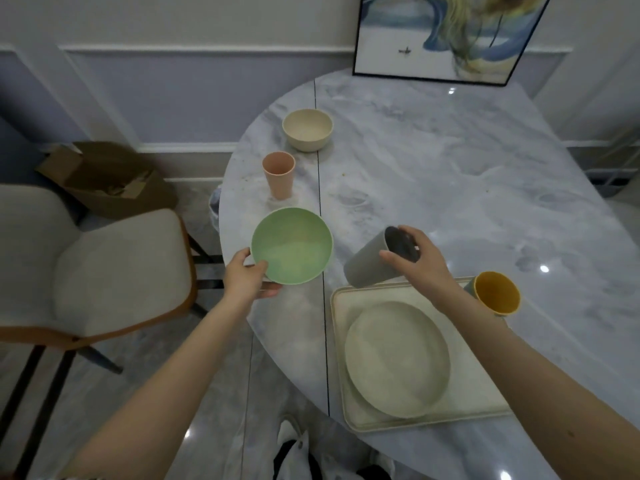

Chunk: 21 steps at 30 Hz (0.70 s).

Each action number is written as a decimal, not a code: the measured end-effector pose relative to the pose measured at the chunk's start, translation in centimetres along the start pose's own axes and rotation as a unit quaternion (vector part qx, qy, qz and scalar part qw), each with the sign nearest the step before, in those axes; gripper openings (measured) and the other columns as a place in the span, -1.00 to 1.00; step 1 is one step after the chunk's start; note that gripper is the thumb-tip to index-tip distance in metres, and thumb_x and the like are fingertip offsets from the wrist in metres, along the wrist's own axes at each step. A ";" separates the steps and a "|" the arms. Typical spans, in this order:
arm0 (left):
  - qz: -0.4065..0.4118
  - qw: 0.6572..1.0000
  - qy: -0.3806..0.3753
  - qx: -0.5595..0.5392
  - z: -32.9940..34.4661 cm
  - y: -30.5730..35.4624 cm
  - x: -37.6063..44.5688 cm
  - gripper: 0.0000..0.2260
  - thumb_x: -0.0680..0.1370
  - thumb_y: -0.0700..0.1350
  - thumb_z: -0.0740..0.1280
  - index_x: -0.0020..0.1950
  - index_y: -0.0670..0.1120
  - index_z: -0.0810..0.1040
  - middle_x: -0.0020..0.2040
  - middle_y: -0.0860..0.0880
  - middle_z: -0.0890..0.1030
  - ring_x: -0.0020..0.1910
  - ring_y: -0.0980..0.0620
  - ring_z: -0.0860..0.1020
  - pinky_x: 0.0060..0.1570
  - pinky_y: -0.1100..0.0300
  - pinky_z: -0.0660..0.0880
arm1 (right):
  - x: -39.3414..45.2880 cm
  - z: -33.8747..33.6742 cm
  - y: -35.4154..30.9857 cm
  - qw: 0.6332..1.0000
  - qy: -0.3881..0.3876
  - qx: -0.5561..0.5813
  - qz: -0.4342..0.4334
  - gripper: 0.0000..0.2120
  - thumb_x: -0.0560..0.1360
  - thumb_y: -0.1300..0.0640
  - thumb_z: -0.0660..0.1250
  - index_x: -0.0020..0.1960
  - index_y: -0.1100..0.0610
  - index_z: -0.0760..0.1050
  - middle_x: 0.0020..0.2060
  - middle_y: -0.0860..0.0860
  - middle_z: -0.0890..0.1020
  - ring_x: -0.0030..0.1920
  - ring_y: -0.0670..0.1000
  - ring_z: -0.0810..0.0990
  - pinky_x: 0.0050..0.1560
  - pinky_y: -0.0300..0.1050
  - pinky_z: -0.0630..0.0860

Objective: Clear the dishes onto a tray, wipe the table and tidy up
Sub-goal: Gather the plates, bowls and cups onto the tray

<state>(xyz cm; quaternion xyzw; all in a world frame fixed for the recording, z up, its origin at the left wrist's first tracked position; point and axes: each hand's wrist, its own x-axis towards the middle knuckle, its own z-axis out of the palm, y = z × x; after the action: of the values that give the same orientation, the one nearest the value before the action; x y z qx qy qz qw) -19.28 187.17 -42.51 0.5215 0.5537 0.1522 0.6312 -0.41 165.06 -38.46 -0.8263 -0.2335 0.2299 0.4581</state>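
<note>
Nearest, a cream tray (337, 344) on the marble tabletop (450, 174) carries a pale plate (396, 358); a yellow cup (497, 292) stands at its far right corner. Beyond the tray, the right hand (420, 259) grips a tilted grey cup (367, 263) near its rim. Left hand (247, 278) pinches the green bowl (291, 245) by its edge. Farther off stand a pink cup (278, 174) and a cream bowl (307, 129).

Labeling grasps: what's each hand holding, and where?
Left hand grips the round green bowl by its near rim. Right hand holds the tilted grey cup around its mouth.
</note>
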 end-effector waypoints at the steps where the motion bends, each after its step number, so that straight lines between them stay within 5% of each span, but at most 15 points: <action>1: -0.002 1.000 -0.003 -0.001 0.4 -0.1 -1.0 -0.63 0.58 -0.27 0.19 0.36 -0.02 0.32 0.10 -0.12 0.44 -0.34 -0.14 0.64 -0.49 0.12 0.59 | -0.1 -1.3 0.2 1.000 0.012 0.007 0.000 -0.39 0.40 -0.10 0.43 0.37 0.00 0.32 0.31 -0.01 0.42 0.26 0.01 0.41 0.21 -0.04 0.45; 6: 0.016 0.999 -0.048 0.015 2.7 -1.3 -5.2 -0.72 0.58 -0.30 0.15 0.25 -0.05 0.37 0.12 -0.13 0.47 -0.23 -0.17 0.65 -0.39 0.09 0.62 | -0.6 -7.0 1.2 0.993 0.104 0.047 -0.017 -0.38 0.43 -0.10 0.40 0.41 0.01 0.30 0.36 0.00 0.35 0.24 -0.05 0.37 0.18 -0.13 0.38; 13: 0.020 0.993 -0.108 0.047 7.0 -4.8 -10.3 -0.75 0.57 -0.30 0.16 0.21 -0.09 0.43 0.01 -0.13 0.53 -0.18 -0.16 0.64 -0.35 0.07 0.62 | -1.5 -15.1 3.4 0.989 0.130 0.075 -0.012 -0.53 0.45 -0.08 0.37 0.32 -0.06 0.38 0.30 0.04 0.41 0.24 0.07 0.42 0.20 0.13 0.50; 18: 0.024 0.986 -0.128 0.102 9.3 -8.1 -13.3 -0.74 0.56 -0.31 0.17 0.16 -0.04 0.46 -0.03 -0.09 0.53 -0.18 -0.15 0.62 -0.43 0.08 0.60 | -2.2 -19.6 5.8 0.989 0.142 0.016 -0.024 -0.51 0.44 -0.09 0.38 0.33 -0.08 0.38 0.28 0.00 0.42 0.20 0.01 0.41 0.15 0.06 0.50; 21: 0.007 0.981 -0.140 0.132 10.5 -9.5 -14.5 -0.70 0.55 -0.33 0.18 0.18 0.00 0.44 -0.03 -0.09 0.53 -0.23 -0.13 0.63 -0.44 0.09 0.60 | -2.3 -20.7 7.2 0.990 0.129 -0.027 -0.043 -0.46 0.41 -0.12 0.41 0.34 -0.08 0.38 0.23 -0.04 0.43 0.17 -0.04 0.40 0.05 -0.21 0.44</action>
<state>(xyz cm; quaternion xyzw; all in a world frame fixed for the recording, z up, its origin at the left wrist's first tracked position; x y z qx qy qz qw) -18.87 166.96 -44.16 0.6200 0.4710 0.0077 0.6274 11.31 146.85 -34.52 -0.8503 -0.2135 0.0956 0.4715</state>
